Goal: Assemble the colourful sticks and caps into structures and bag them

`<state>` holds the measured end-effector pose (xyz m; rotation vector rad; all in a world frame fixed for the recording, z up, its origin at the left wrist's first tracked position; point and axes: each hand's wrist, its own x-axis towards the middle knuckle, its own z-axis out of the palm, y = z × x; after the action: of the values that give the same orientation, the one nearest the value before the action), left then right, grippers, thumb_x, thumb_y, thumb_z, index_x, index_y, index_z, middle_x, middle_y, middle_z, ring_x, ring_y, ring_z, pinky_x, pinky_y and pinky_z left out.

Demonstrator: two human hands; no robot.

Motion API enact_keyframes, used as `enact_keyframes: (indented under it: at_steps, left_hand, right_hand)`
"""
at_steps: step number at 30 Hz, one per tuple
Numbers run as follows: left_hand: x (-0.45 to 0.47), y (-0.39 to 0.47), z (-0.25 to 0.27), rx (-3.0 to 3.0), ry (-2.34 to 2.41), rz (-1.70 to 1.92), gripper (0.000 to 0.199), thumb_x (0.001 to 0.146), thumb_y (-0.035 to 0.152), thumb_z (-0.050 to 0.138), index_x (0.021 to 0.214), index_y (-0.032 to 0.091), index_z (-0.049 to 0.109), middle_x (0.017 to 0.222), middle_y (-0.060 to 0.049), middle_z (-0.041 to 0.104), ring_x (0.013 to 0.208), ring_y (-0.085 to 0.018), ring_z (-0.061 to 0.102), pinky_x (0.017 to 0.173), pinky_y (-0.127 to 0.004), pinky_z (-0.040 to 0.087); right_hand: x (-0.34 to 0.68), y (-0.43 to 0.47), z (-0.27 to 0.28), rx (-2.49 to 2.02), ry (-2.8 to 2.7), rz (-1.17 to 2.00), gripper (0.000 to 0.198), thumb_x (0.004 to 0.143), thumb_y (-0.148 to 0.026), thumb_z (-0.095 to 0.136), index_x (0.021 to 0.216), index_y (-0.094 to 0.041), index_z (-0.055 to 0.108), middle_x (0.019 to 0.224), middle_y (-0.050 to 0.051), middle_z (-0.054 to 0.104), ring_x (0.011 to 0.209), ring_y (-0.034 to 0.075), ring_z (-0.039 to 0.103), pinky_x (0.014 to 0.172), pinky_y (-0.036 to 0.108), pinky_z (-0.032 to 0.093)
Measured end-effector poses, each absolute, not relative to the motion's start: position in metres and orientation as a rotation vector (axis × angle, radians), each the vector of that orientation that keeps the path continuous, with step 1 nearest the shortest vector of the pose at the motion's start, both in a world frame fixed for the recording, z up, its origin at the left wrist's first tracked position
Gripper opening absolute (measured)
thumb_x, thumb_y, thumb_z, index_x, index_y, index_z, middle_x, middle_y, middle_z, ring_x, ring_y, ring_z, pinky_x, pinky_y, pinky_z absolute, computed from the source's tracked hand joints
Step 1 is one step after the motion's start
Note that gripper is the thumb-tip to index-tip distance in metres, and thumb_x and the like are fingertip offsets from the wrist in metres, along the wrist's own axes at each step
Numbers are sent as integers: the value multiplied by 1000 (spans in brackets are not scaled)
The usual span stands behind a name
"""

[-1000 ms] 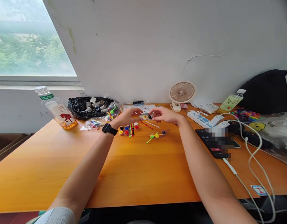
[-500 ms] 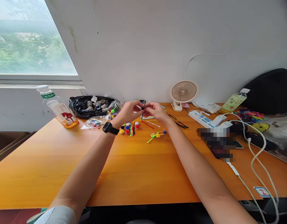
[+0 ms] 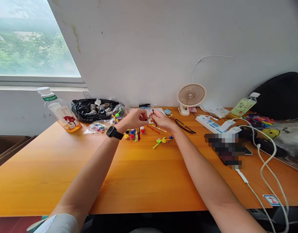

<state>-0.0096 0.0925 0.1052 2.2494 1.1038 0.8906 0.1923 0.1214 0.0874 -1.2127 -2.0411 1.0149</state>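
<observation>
My right hand [image 3: 163, 120] pinches a thin black plastic stick [image 3: 153, 112], which stands up above the fingertips. Close beside it, my left hand [image 3: 135, 119] has thumb and fingers pressed together. A dark bit shows at the left fingertips, too small to name. Below the left hand lie several small round coloured pieces [image 3: 126, 137] and a row of coloured sticks [image 3: 136, 134]. Under the right hand are a red stick [image 3: 154, 130] and a white stick [image 3: 161, 128]. Nearer me rests a bright green plastic piece [image 3: 160, 141] with yellow and blue parts beside it.
A tea bottle [image 3: 64, 116] and black plastic bag [image 3: 78, 111] stand left. Behind the hands lies a black-handled tool [image 3: 144, 105]. Folded glasses [image 3: 184, 126], a fan [image 3: 191, 95], a power strip [image 3: 207, 123] and white cables [image 3: 265, 161] occupy the right.
The hands have moved slightly apart. The black stick, earlier between both hands' fingertips, now stands in my right hand. My left fingers have curled closer together.
</observation>
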Motion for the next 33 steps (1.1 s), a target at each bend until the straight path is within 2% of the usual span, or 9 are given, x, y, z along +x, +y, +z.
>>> enact_keyframes:
  at_steps: [3, 7, 11, 15, 19, 21, 25, 30, 33]
  left_hand:
    - [-9, 93, 100, 2322, 1041, 683, 7, 74, 22, 70, 80, 17, 68, 75, -3, 74, 69, -17, 70, 63, -25, 52]
    - [1, 92, 90, 2381, 1009, 429, 31, 75, 25, 75, 105, 20, 76, 90, -5, 78, 75, -19, 72, 65, -26, 54]
    - [10, 89, 82, 2305, 1058, 152, 27, 75, 26, 77, 102, 21, 80, 91, -5, 80, 68, -19, 71, 54, -26, 51]
    - [6, 88, 82, 2184, 1144, -37, 22, 69, 23, 80, 90, 23, 82, 84, -5, 79, 58, -18, 67, 42, -22, 42]
    - [0, 89, 84, 2181, 1171, -67, 21, 68, 23, 79, 88, 22, 82, 85, -6, 78, 53, -16, 64, 43, -24, 44]
    - [-3, 90, 87, 2247, 1167, -21, 32, 66, 25, 82, 98, 23, 83, 94, -7, 78, 56, -17, 65, 47, -27, 48]
    - [-11, 97, 89, 2429, 1085, 168, 51, 62, 26, 87, 113, 29, 80, 111, -5, 77, 86, -21, 71, 68, -27, 54]
    - [-21, 108, 78, 2440, 1131, 209, 56, 58, 29, 90, 114, 28, 80, 116, -5, 77, 101, -25, 71, 81, -27, 54]
    - [-23, 112, 74, 2479, 1120, 223, 50, 64, 24, 86, 113, 28, 80, 119, -5, 76, 106, -25, 70, 87, -28, 53]
  right_hand:
    - [202, 128, 85, -1511, -2268, 808, 16, 95, -24, 47, 106, -20, 59, 81, 1, 61, 72, 16, 53, 61, 25, 36]
    - [213, 132, 83, -1784, -2427, 604, 23, 93, -30, 62, 112, -18, 63, 98, 9, 72, 83, 21, 62, 65, 26, 37]
    - [218, 131, 89, -1835, -2473, 530, 27, 90, -30, 68, 114, -18, 65, 113, 13, 73, 93, 24, 66, 70, 27, 41]
    - [217, 124, 102, -1632, -2687, 761, 11, 84, -25, 72, 93, -19, 70, 98, 7, 76, 83, 20, 66, 65, 26, 42]
    - [212, 116, 107, -1448, -2969, 1051, 33, 68, -34, 87, 96, -23, 74, 95, 2, 76, 80, 19, 67, 61, 25, 42]
    - [209, 115, 104, -1487, -3005, 1065, 44, 60, -40, 93, 97, -24, 75, 97, 1, 76, 78, 19, 67, 58, 25, 41]
    - [208, 119, 94, -1580, -2956, 1130, 50, 55, -48, 96, 93, -23, 74, 91, 2, 75, 77, 19, 68, 59, 25, 43]
    - [214, 125, 90, -1575, -2934, 1148, 41, 66, -48, 89, 95, -22, 76, 84, 3, 75, 74, 19, 68, 60, 24, 45]
    - [217, 124, 94, -1551, -2908, 1163, 31, 75, -42, 81, 97, -21, 75, 84, 4, 74, 73, 18, 67, 60, 24, 45]
